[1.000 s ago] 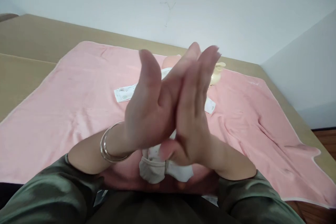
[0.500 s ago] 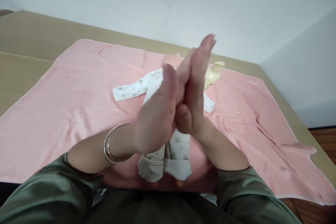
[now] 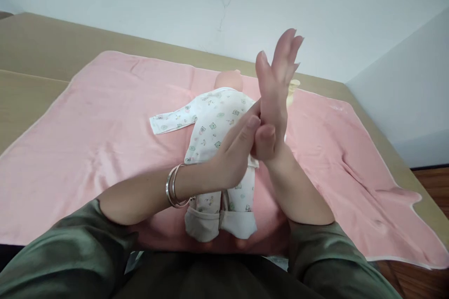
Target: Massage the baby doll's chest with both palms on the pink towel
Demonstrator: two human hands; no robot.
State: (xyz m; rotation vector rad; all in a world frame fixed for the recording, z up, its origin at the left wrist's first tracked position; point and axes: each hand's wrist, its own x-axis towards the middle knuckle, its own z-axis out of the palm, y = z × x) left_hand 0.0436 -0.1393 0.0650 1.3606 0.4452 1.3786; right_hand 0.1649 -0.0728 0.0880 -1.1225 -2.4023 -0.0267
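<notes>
My left hand (image 3: 235,152), with silver bangles at the wrist, is pressed to the palm side of my right hand (image 3: 275,91). The left fingers are straight, and their tips are hidden behind the right hand. My right hand points upward with its fingers stretched and slightly apart. Nothing is visible between the two. Below them a baby doll (image 3: 228,81) lies on its back in a white patterned top (image 3: 206,124) and matching trousers (image 3: 242,196) with folded-over leg ends. A pale yellow pump bottle (image 3: 292,88) is mostly covered by my right hand.
A pink blanket (image 3: 105,126) lies under the doll on a light wooden table (image 3: 38,42). White walls (image 3: 140,4) rise behind and at the right. A brown floor (image 3: 431,187) shows past the table's right edge.
My left hand has slid down along the right palm toward the wrist. My right hand has moved slightly right and its fingers show more, while the doll's top is less covered.
</notes>
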